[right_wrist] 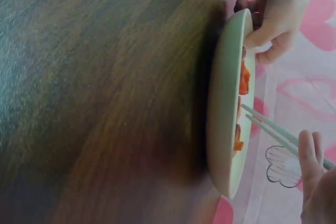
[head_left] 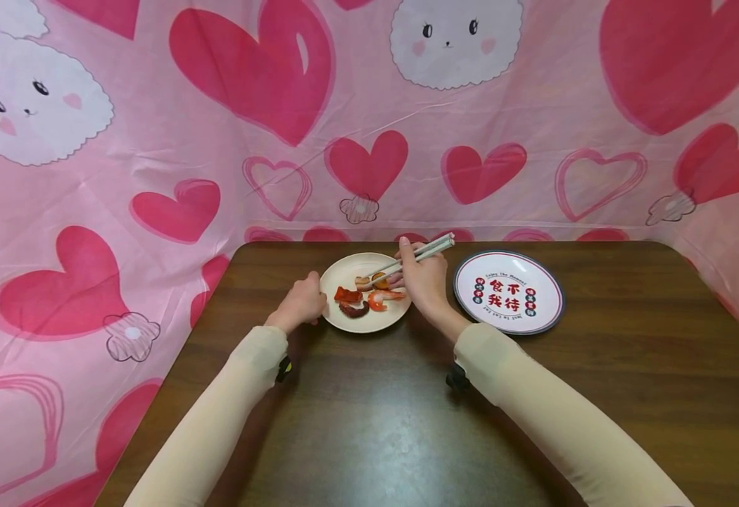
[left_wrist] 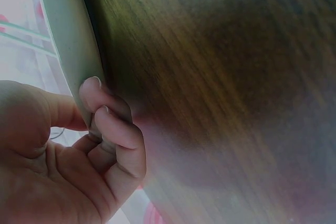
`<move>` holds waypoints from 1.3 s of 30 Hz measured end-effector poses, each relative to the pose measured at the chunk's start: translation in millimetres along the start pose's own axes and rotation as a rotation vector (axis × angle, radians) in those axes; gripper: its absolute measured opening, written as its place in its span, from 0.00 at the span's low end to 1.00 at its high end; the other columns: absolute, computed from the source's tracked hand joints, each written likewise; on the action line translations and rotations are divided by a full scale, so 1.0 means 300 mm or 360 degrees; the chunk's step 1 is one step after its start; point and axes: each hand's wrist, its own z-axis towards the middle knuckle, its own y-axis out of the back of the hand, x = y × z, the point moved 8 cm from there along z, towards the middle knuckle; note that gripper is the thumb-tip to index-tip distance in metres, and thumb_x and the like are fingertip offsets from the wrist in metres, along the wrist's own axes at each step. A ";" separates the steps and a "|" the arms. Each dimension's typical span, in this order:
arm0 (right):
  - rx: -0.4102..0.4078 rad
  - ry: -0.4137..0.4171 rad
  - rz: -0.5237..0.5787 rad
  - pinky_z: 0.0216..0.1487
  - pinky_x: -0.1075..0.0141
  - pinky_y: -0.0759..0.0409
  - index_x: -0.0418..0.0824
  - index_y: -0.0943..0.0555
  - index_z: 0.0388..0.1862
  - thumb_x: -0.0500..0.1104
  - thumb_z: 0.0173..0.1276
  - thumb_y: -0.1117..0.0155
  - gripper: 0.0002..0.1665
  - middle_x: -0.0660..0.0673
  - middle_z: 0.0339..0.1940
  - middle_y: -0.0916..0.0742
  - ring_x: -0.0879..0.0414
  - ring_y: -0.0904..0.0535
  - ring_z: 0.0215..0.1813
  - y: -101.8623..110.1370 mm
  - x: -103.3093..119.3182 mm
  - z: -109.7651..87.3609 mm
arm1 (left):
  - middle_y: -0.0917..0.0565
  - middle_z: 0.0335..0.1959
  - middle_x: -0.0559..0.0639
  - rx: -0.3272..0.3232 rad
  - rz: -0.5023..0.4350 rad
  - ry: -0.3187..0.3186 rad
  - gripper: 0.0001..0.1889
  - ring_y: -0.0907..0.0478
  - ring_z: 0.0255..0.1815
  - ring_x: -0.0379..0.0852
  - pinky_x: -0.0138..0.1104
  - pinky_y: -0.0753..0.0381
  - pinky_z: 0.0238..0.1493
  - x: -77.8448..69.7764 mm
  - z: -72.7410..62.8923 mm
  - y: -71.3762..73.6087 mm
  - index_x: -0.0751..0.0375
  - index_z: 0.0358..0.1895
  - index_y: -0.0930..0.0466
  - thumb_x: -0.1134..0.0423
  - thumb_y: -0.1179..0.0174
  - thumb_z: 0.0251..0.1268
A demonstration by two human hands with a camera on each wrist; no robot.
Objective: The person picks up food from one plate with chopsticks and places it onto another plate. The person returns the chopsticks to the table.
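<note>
My left hand (head_left: 305, 301) pinches the left rim of a cream plate (head_left: 363, 327); in the left wrist view its curled fingers (left_wrist: 123, 132) lie along the outer wall. A pair of pale chopsticks (head_left: 436, 246) is held in my right hand (head_left: 426, 280) over the plate's right side. Their tips come down among the food, right by a small beige piece (head_left: 363, 283). Around it lie an orange round slice (head_left: 380, 279), a shrimp (head_left: 379, 303), a glossy red chunk (head_left: 347, 295) and a dark curled piece (head_left: 355, 310). My right fingers partly cover the plate's right edge.
A white plate (head_left: 510, 267) with a dark blue rim and red characters stands to the right, close to my right wrist. Both plates are near the far edge of the brown wooden table (head_left: 369, 422). Behind it hangs a pink cloth (head_left: 369, 105) printed with hearts.
</note>
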 end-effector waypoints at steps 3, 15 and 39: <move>0.0005 0.0026 0.0014 0.29 0.49 0.13 0.30 0.18 0.37 0.53 0.84 0.43 0.26 0.28 0.25 0.13 0.41 0.12 0.23 0.007 0.014 -0.003 | 0.19 0.34 0.62 0.0007 -0.0007 0.0006 0.17 0.19 0.21 0.50 0.40 0.18 0.32 0.002 0.001 -0.002 0.72 0.63 0.36 0.66 0.51 0.80; 0.0078 0.0136 0.0050 0.31 0.49 0.13 0.28 0.19 0.39 0.53 0.84 0.42 0.26 0.22 0.31 0.14 0.27 0.14 0.31 0.048 0.055 -0.031 | 0.19 0.33 0.62 -0.0004 -0.0012 -0.0001 0.17 0.19 0.20 0.50 0.40 0.18 0.31 0.002 0.002 0.000 0.72 0.62 0.36 0.66 0.51 0.79; 0.0101 0.0273 -0.0011 0.28 0.57 0.13 0.30 0.19 0.37 0.54 0.82 0.39 0.25 0.34 0.24 0.13 0.45 0.12 0.23 0.159 0.104 -0.081 | 0.20 0.34 0.63 0.0022 -0.0012 0.0011 0.17 0.20 0.21 0.51 0.39 0.18 0.29 0.007 0.007 -0.007 0.72 0.63 0.37 0.66 0.51 0.80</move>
